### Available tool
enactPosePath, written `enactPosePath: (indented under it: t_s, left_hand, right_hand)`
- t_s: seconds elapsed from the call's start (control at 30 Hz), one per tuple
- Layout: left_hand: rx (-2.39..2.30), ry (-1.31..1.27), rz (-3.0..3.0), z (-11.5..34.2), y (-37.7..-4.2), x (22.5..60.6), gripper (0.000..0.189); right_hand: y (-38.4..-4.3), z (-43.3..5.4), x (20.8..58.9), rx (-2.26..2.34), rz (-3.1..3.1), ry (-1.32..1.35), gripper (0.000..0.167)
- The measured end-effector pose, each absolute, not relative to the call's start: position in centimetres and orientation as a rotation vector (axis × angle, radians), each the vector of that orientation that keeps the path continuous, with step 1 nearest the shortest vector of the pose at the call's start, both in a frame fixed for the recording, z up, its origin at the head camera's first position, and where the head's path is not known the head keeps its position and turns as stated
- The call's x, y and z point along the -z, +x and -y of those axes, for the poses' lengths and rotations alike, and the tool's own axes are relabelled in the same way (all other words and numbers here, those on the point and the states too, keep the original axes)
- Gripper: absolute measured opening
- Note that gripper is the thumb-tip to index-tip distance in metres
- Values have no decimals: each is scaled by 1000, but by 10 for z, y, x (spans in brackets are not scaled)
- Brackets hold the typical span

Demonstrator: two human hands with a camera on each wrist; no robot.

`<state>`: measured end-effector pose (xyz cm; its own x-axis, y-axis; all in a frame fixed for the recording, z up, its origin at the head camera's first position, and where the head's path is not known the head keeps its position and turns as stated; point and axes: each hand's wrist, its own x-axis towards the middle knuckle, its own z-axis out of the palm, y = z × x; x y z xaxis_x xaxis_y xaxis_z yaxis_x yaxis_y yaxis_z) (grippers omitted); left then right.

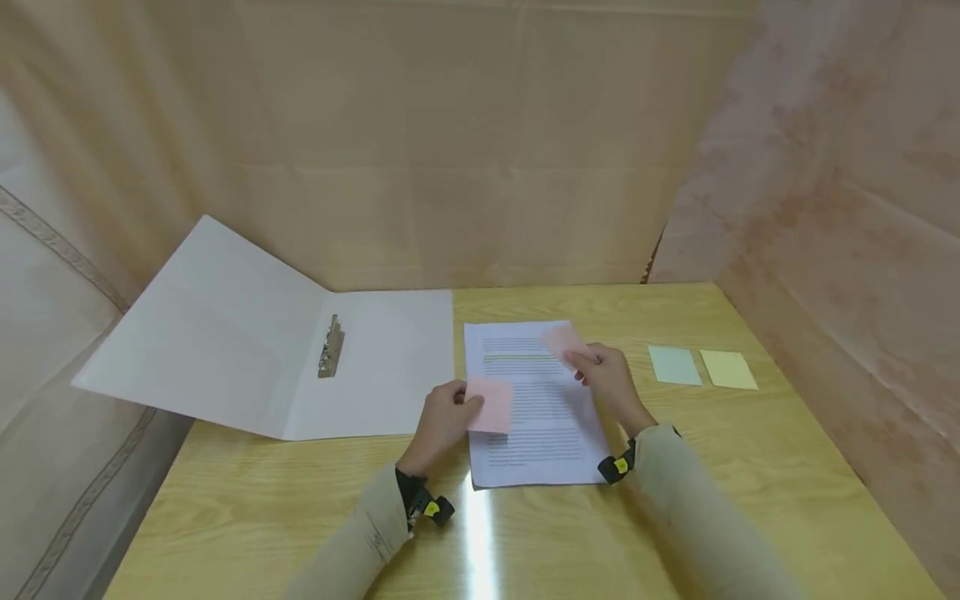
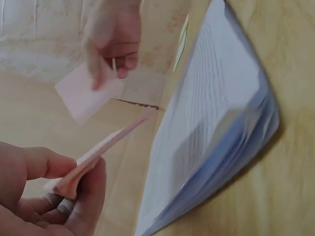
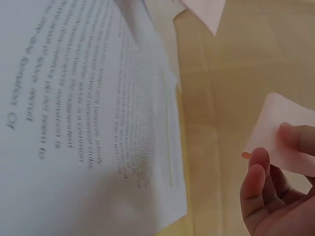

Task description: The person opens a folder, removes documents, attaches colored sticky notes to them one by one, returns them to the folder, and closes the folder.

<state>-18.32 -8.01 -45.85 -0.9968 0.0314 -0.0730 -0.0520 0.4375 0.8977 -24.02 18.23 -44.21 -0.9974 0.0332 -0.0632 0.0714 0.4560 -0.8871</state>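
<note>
Between thumb and fingers, my left hand (image 1: 444, 418) pinches a pad of pink sticky notes (image 1: 491, 406); its layered edge shows in the left wrist view. My right hand (image 1: 609, 375) holds a single pink sticky note (image 1: 561, 340) by one edge, apart from the pad. Both hands are raised over a stack of printed sheets (image 1: 536, 462), which lies on the table. A thin green-yellow highlighted line (image 1: 517, 357) crosses the upper part of the top sheet. In the right wrist view the single note (image 3: 280, 132) sits under the thumb.
An open white binder (image 1: 390, 367) with a metal clip (image 1: 330, 347) lies left of the sheets, its cover leaning up against the curtain. To the right lie a pale green sticky pad (image 1: 675, 365) and a yellow one (image 1: 729, 369). Curtains surround the wooden table (image 1: 750, 483).
</note>
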Motion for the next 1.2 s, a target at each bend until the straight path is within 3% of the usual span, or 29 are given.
enactPosePath:
  t_s: [0.6, 0.8, 1.2]
  left_hand:
    - [-1539, -4, -2602, 123, -176, 447, 48]
    - [-1379, 37, -2641, 139, -168, 445, 45]
    - [-1244, 12, -2685, 180, -153, 447, 36]
  right_hand:
    - [-230, -175, 456, 1483, -2569, -3, 28]
    - [-228, -176, 459, 1437, -2541, -124, 27]
    - [-226, -177, 463, 1414, -2553, -79, 27]
